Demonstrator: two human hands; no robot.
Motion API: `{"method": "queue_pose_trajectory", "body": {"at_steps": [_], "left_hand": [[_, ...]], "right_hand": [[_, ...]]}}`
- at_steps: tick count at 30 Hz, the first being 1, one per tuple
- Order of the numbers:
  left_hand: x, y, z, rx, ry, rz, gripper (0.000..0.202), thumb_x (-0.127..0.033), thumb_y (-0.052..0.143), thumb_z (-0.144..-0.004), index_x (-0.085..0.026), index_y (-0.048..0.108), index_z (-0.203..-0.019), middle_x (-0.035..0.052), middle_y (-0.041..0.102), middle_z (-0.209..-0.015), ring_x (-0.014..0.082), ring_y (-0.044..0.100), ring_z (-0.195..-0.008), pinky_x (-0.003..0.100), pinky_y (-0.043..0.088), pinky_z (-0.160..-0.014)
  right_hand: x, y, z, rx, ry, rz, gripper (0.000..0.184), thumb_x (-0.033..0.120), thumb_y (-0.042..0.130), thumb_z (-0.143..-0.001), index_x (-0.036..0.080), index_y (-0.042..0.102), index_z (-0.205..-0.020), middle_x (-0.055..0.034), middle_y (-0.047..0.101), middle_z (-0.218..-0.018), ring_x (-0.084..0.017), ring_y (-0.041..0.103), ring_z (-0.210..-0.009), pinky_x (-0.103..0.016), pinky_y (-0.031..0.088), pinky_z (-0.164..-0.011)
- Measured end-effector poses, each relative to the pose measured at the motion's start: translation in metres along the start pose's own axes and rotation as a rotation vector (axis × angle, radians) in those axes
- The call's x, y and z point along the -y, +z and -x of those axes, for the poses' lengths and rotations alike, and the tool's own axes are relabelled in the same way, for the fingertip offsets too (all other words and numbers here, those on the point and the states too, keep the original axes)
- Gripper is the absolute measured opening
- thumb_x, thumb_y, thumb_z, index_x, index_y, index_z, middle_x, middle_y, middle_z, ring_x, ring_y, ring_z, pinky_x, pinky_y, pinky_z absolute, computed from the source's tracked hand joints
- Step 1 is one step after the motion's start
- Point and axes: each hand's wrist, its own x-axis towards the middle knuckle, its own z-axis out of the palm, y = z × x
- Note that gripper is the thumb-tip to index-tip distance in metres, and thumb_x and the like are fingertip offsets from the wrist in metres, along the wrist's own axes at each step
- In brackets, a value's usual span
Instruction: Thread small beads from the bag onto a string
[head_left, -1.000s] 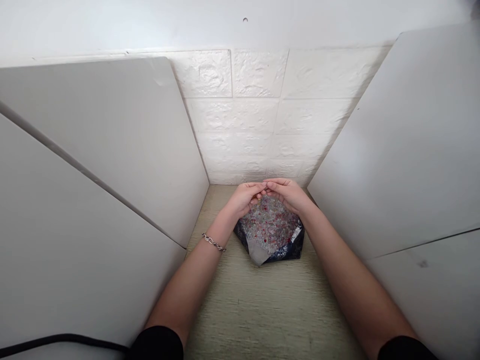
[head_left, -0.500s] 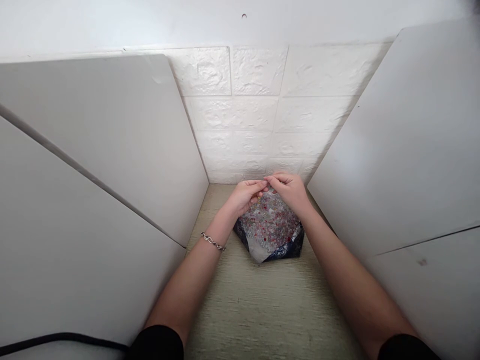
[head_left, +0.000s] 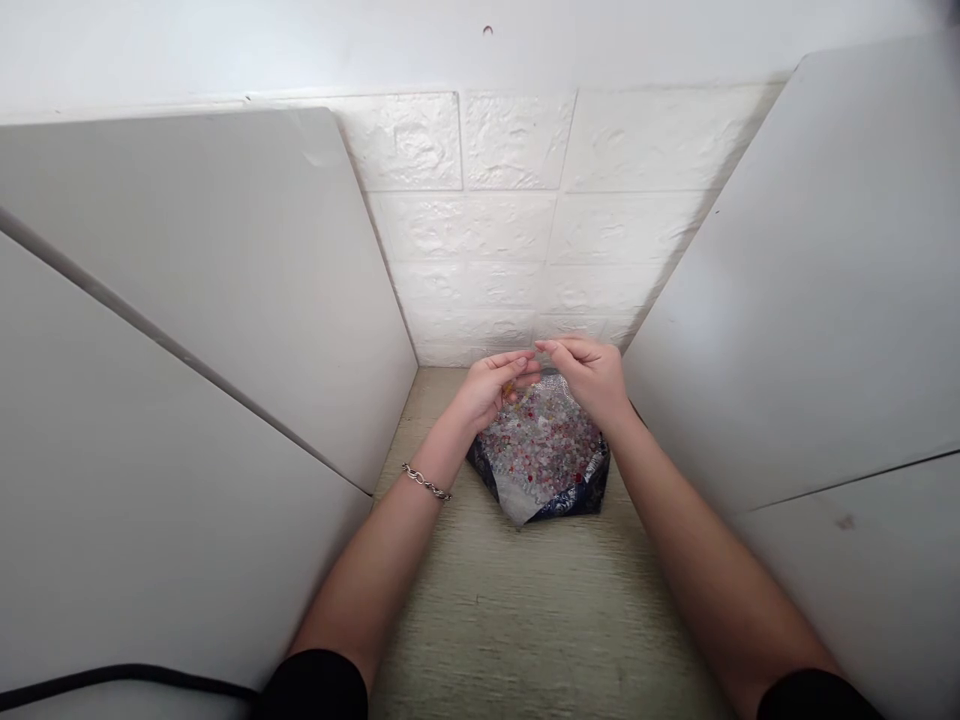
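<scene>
An open dark blue bag with a silvery lining lies on the beige table and is filled with many tiny red, pink and clear beads. My left hand and my right hand hover just over its far edge, fingertips nearly touching each other. Both hands are pinched; what they pinch is too small to make out. A chain bracelet circles my left wrist.
White panels wall the space on the left and right, leaving a narrow strip of beige tabletop. A white brick-pattern wall closes the back. A black cable runs along the lower left.
Both hands have risen slightly above the bag's far edge, and the right hand has lifted its pinched fingertips a little higher than the left.
</scene>
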Motion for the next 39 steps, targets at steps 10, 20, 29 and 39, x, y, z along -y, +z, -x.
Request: {"method": "queue_pose_trajectory", "body": {"at_steps": [10, 20, 29, 39], "left_hand": [[-0.004, 0.001, 0.001, -0.109, 0.093, 0.052, 0.023, -0.019, 0.058, -0.075, -0.016, 0.06, -0.097, 0.0071, 0.063, -0.1, 0.0113, 0.062, -0.077, 0.013, 0.034, -0.042], [-0.01, 0.002, 0.004, -0.176, 0.113, 0.164, 0.027, -0.013, 0.056, -0.075, -0.015, 0.054, -0.102, 0.0052, 0.064, -0.092, 0.0103, 0.062, -0.074, 0.015, 0.042, -0.052], [-0.007, -0.004, -0.001, -0.019, 0.085, -0.033, 0.023, -0.026, 0.068, -0.067, -0.013, 0.061, -0.084, 0.0055, 0.066, -0.084, 0.011, 0.061, -0.077, 0.019, 0.043, -0.063], [-0.006, -0.005, 0.0, 0.039, 0.053, -0.079, 0.026, -0.036, 0.069, -0.064, -0.015, 0.062, -0.076, 0.0035, 0.063, -0.085, 0.0115, 0.056, -0.081, 0.021, 0.041, -0.064]], "right_hand": [[0.003, -0.005, 0.0, -0.127, -0.069, 0.107, 0.018, 0.029, 0.053, -0.077, 0.024, 0.07, -0.077, 0.0013, 0.068, -0.081, -0.018, 0.061, -0.082, -0.031, 0.045, -0.077], [0.0, -0.004, -0.008, -0.026, 0.242, -0.078, 0.025, 0.038, 0.052, -0.075, 0.015, 0.063, -0.073, -0.0031, 0.066, -0.069, -0.012, 0.058, -0.06, -0.026, 0.046, -0.06], [0.008, -0.004, -0.006, 0.123, 0.293, 0.107, 0.021, 0.033, 0.059, -0.067, 0.017, 0.07, -0.072, -0.0025, 0.068, -0.07, -0.016, 0.059, -0.067, -0.025, 0.042, -0.059], [0.013, -0.005, -0.006, 0.231, 0.201, 0.258, 0.018, 0.03, 0.056, -0.071, 0.019, 0.071, -0.069, -0.0019, 0.069, -0.076, -0.017, 0.061, -0.075, -0.026, 0.043, -0.066]]}}
